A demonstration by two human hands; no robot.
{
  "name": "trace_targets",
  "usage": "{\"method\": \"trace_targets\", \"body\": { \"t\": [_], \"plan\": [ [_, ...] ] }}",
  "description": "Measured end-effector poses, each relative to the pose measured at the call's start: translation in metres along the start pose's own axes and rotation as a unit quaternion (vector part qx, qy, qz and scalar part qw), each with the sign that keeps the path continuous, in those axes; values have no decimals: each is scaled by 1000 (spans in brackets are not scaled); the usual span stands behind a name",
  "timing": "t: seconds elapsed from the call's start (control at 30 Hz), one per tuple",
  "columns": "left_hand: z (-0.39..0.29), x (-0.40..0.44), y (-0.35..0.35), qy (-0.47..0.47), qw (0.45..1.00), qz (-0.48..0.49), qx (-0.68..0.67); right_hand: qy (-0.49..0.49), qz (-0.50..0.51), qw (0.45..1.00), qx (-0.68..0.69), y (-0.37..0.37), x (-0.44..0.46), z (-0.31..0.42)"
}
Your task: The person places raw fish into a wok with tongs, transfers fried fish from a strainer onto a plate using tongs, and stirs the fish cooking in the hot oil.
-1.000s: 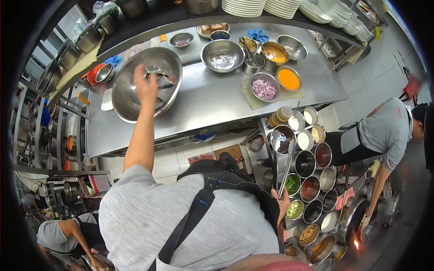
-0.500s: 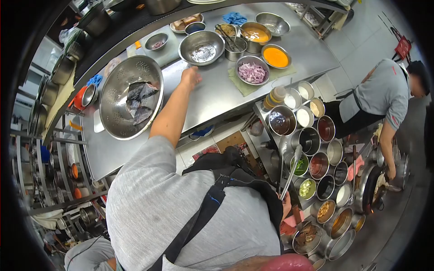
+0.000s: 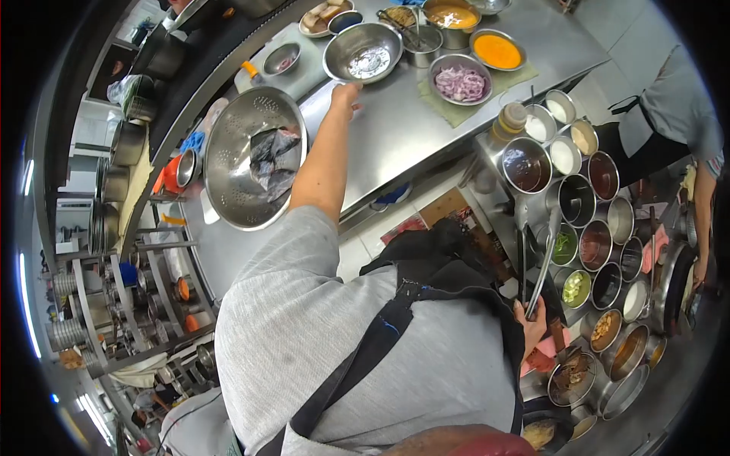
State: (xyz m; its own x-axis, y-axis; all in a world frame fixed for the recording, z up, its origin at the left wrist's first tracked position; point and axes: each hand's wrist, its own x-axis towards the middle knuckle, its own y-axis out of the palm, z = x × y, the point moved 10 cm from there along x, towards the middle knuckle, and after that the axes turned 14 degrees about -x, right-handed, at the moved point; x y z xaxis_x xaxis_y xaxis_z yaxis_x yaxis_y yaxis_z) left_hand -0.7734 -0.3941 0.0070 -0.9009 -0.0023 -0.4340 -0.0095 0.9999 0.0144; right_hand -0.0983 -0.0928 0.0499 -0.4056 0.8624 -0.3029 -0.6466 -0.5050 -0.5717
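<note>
My left hand (image 3: pixel 346 100) is at the near rim of an empty steel bowl (image 3: pixel 363 53), its fingers closed on the edge. Left of that arm, a perforated colander (image 3: pixel 228 163) holds dark-skinned pieces, perhaps fish (image 3: pixel 274 163). Low on the right, my right hand (image 3: pixel 532 323) grips metal tongs (image 3: pixel 541 266), whose tips point away from me over the containers. Sliced purple onions (image 3: pixel 461 83) and an orange liquid (image 3: pixel 496 51) sit in bowls on a green cloth (image 3: pixel 449 114).
Several sauce and ingredient pots (image 3: pixel 576 201) crowd the right side. A co-worker (image 3: pixel 673 106) stands beyond them near a wok (image 3: pixel 673 281). Overhead shelving (image 3: pixel 190 83) runs along the upper left. A small bowl (image 3: pixel 282 58) lies behind the colander on a board.
My left hand has moved from above the colander to the empty bowl's near rim. The tongs stay in my right hand. The view has turned and shifted.
</note>
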Motion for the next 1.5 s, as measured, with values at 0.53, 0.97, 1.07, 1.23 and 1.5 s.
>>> {"method": "trace_targets", "body": {
  "t": [0.53, 0.97, 1.07, 1.23, 1.5],
  "plan": [
    [-150, 52, -129, 117, 935, -125, -312, -105, 58, 991, -65, 18, 32, 33],
    [-132, 39, -108, 223, 866, -27, -447, -82, 36, 995, -43, 15, 32, 25],
    [-134, 16, -89, 260, 856, -40, -444, -82, 33, 996, -4, 19, 38, 30],
    [-85, -56, -45, 246, 860, -74, -441, -45, 52, 998, -6, 16, 38, 23],
    [42, -177, -43, 122, 918, -62, -371, -15, 53, 998, 37, -3, 27, 15]
  ]
}}
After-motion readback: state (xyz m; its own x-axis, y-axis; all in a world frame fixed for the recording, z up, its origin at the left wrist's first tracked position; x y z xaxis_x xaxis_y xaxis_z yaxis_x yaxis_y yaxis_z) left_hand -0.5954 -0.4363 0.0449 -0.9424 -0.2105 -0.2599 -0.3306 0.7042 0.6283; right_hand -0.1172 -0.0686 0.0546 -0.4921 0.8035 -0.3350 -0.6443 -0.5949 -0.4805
